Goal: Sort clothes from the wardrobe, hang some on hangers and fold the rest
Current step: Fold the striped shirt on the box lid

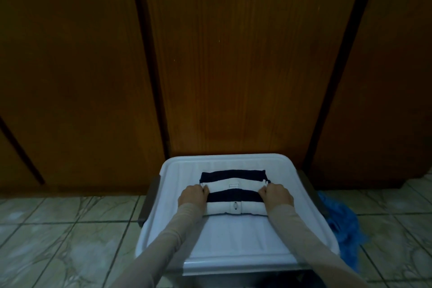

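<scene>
A folded garment with navy and white stripes (234,190) lies flat on a white plastic lid (236,236) of a storage box. A button shows on its lower white stripe. My left hand (192,196) grips the garment's left edge with curled fingers. At the right edge, my right hand (277,195) grips the fabric the same way. Both forearms wear beige sleeves and reach in from the bottom of the view.
Closed brown wooden wardrobe doors (233,65) fill the view behind the box. A crumpled blue cloth (343,224) lies on the tiled floor (58,229) just right of the box. Something pale shows at the far right edge.
</scene>
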A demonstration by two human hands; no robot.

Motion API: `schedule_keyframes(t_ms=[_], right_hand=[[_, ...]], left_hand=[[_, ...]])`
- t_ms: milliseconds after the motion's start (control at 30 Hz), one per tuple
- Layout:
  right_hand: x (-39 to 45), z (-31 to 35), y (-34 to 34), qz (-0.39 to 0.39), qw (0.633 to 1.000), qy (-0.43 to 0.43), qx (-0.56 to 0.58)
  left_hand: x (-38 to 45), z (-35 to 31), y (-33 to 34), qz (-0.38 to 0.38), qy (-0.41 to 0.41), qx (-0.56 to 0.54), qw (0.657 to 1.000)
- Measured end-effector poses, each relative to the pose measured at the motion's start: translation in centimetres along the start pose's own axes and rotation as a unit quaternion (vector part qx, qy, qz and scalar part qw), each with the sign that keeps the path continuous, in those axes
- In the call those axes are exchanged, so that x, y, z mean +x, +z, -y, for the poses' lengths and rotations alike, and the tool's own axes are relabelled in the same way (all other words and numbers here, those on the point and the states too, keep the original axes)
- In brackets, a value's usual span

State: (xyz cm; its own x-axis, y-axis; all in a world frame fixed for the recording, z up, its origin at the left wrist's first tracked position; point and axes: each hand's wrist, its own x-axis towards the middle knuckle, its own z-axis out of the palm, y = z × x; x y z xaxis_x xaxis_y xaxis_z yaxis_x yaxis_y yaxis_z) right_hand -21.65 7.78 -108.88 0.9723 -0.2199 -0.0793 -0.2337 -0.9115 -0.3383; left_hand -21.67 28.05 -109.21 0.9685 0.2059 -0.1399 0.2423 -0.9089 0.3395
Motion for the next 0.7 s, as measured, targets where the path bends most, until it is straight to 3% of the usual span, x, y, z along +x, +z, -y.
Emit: schedule_keyframes(t_ms=[133, 200, 267, 400, 700], right_hand=[[-0.5, 0.6, -0.4, -0.059, 0.997, -0.013, -0.042], [-0.8, 1.1, -0.5, -0.127, 0.987, -0.051, -0.084], [-1.0, 2.0, -0.4, -0.146, 0.98, -0.104, -0.09], [-0.6, 3.6, 0.7, -0.028, 0.975, -0.207, -0.071], [1.2, 2.9, 2.6, 0.07, 0.979, -0.154, -0.112]], left_hand=[[-0.2, -0.3, -0.5, -0.061, 0.001, -0.006, 0.998], [-0.4, -0.8, -0.5, -0.123, 0.014, 0.017, 0.992], [-0.6, -1.7, 0.0, -0.16, 0.057, 0.038, 0.985], [-0.9, -3.7, 1.2, -0.093, 0.183, 0.037, 0.978], [0.8, -3.1, 2.8, 0.002, 0.163, 0.075, 0.984]])
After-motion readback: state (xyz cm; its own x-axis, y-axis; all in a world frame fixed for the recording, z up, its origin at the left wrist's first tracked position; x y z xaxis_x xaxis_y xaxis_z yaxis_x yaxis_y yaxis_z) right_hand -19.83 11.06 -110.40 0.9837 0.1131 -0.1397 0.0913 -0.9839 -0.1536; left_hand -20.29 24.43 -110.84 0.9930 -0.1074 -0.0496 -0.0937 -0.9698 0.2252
